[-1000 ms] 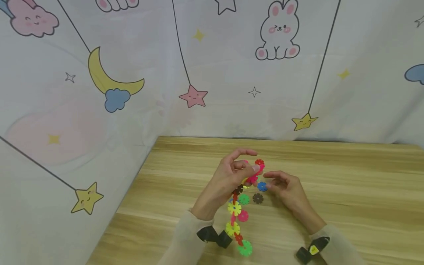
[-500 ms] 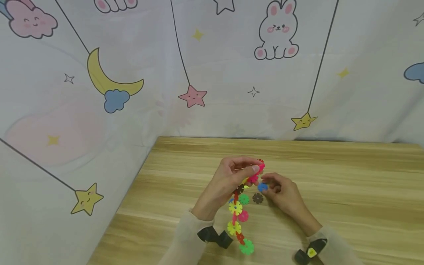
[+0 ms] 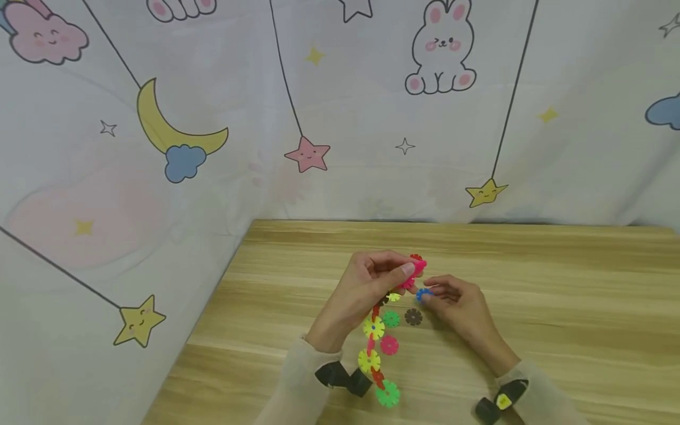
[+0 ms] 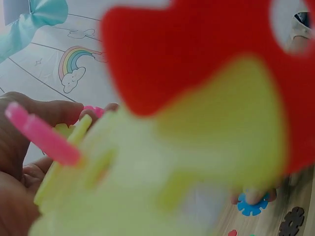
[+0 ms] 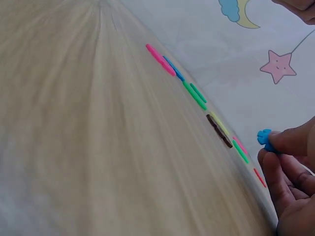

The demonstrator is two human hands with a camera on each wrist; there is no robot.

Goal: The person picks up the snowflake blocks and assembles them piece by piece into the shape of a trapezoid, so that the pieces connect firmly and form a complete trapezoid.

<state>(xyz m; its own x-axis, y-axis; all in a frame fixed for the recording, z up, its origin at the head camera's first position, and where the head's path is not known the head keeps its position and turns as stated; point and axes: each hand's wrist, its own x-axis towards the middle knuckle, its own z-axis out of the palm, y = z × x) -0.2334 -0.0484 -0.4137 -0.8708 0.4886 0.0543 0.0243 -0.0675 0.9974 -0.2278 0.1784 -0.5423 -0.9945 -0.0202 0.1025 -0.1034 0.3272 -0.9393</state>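
My left hand [image 3: 366,286] pinches a pink snowflake disc [image 3: 418,268] between thumb and fingers. From it a chain of linked discs hangs down toward the wrist, with a yellow disc [image 3: 374,327] along it and a green disc [image 3: 388,394] at its lower end. Close to the left wrist camera, a red disc [image 4: 197,44] and pale yellow ones fill much of the picture, blurred. To the right, thumb and fingers of my right hand [image 3: 464,307] pinch a blue disc [image 3: 423,295], apart from the chain. The right wrist view shows this blue disc [image 5: 265,139] at the fingertips.
Loose discs lie flat on the wooden table [image 3: 574,295] under and between the hands: brown [image 3: 414,317], green [image 3: 391,319], pink [image 3: 389,345], and a red disc [image 3: 416,257] farther back. A printed white curtain [image 3: 350,195] hangs behind the table and along its left.
The right hand has turned the blue disc in its fingers, nearing the left hand and then drawing slightly back. The left hand's raised fingers have closed in, and the chain's lower end has swung left.
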